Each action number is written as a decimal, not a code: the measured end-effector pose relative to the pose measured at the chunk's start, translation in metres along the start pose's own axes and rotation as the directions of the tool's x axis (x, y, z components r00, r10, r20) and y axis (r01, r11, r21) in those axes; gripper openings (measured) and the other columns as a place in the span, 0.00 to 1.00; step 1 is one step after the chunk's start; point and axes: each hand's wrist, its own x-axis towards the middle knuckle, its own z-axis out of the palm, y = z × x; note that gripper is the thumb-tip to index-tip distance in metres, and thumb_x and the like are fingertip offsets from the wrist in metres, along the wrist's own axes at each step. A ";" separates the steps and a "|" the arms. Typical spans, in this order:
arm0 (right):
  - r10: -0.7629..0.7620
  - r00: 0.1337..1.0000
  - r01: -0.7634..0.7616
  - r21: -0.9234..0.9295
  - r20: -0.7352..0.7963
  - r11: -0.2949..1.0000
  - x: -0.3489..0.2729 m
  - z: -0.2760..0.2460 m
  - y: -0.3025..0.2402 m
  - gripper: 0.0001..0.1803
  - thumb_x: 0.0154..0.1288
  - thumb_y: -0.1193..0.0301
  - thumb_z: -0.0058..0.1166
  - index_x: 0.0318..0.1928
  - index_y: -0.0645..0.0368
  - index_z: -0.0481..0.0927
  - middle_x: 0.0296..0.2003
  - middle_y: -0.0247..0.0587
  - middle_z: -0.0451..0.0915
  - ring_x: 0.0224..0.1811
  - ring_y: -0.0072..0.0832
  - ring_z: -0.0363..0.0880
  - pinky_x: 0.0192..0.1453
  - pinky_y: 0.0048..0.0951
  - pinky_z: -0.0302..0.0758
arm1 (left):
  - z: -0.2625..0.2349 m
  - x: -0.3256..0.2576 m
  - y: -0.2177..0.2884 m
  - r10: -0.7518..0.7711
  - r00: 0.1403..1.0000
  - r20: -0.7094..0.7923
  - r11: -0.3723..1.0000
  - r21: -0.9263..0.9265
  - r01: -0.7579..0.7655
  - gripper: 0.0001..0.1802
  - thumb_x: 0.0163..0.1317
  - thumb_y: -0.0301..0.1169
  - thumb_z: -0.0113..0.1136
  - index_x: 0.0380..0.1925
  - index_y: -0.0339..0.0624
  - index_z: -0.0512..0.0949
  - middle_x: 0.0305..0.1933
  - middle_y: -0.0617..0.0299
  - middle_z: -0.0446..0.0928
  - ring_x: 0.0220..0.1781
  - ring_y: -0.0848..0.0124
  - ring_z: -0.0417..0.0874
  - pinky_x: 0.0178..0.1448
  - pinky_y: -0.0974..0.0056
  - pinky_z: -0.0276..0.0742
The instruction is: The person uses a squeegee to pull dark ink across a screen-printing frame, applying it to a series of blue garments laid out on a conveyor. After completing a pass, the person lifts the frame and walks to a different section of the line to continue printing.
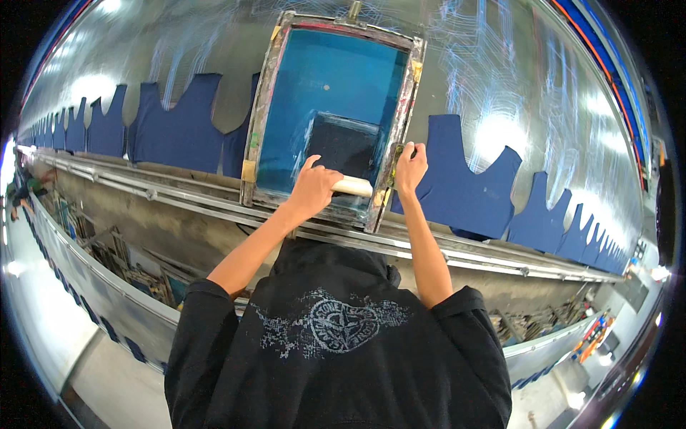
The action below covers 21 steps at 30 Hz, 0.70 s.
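Note:
A screen-printing frame (pixel 255 136) with blue mesh (pixel 336 71) lies on the long table in front of me. Near its close end is a dark rectangular area (pixel 346 143) with smeared edges. My left hand (pixel 312 191) is closed around one end of a cream-coloured squeegee (pixel 354 186), which lies crosswise inside the frame at its near side; the index finger points outward. On the frame's right side rail, my right hand (pixel 411 169) is closed over the edge. Navy fabric pieces (pixel 175 127) lie flat to either side, partly covered by the frame.
More cut navy pieces (pixel 547 212) run in a row along the shiny, streaked table (pixel 457 64). A metal rail (pixel 193 175) follows its near edge. Behind on the left stands another long table (pixel 114 275) with dark cloth along it, and another person (pixel 27 189) is at the far left.

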 end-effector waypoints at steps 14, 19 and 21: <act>-0.725 0.581 0.777 0.012 0.369 0.629 -0.021 0.023 -0.075 0.16 0.43 0.83 0.61 0.35 0.57 0.74 0.30 0.46 0.79 0.37 0.49 0.79 0.48 0.46 0.71 | -0.027 0.082 -0.041 0.065 0.997 -0.050 0.989 0.136 -0.058 0.13 0.52 0.20 0.65 0.39 0.43 0.85 0.36 0.55 0.87 0.43 0.56 0.88 0.77 0.44 0.64; -0.534 0.594 0.722 -0.107 0.602 0.684 -0.098 -0.006 -0.062 0.17 0.51 0.79 0.68 0.43 0.59 0.82 0.34 0.46 0.86 0.40 0.43 0.85 0.56 0.44 0.73 | -0.012 0.006 -0.010 -0.001 0.999 0.046 1.000 -0.014 0.002 0.15 0.51 0.21 0.67 0.41 0.43 0.85 0.38 0.56 0.87 0.42 0.58 0.87 0.78 0.46 0.63; -0.505 0.644 0.637 -0.036 0.575 0.770 -0.094 -0.016 -0.065 0.20 0.53 0.74 0.72 0.47 0.62 0.84 0.37 0.46 0.87 0.44 0.42 0.86 0.57 0.44 0.73 | -0.022 0.014 -0.013 -0.019 0.982 0.187 0.998 0.056 0.009 0.14 0.53 0.25 0.69 0.41 0.48 0.86 0.37 0.57 0.87 0.44 0.57 0.87 0.78 0.44 0.62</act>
